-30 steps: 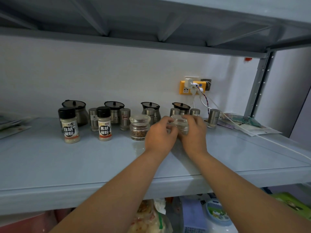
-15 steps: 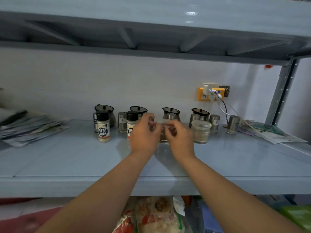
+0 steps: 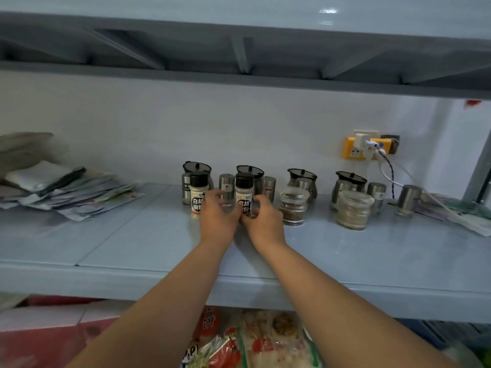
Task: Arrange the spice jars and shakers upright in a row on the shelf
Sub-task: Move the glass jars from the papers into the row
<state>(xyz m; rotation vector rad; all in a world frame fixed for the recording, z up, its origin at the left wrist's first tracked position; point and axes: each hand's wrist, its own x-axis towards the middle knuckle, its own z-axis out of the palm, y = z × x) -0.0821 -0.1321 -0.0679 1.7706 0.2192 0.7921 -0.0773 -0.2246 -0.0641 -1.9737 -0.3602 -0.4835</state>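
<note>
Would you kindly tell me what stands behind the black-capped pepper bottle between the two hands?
A black-lidded steel pot stands behind the pepper bottle, a small steel shaker at each side. The bottle covers most of the pot's body; its contents cannot be seen.

Two bare arms reach up and forward, side by side. The left arm [image 3: 159,301] comes in from the bottom left and the right arm [image 3: 345,301] from the bottom right. They get closer together toward the wrists. Both arms are nearly straight. The left hand [image 3: 216,219] and the right hand [image 3: 265,221] are just beside each other, with their backs to the camera. The fingers [image 3: 218,193] of both hands are bent and curl in toward each other. Low down in the middle, the two hands nearly meet. It is not clear if the fingers pinch anything.
</note>
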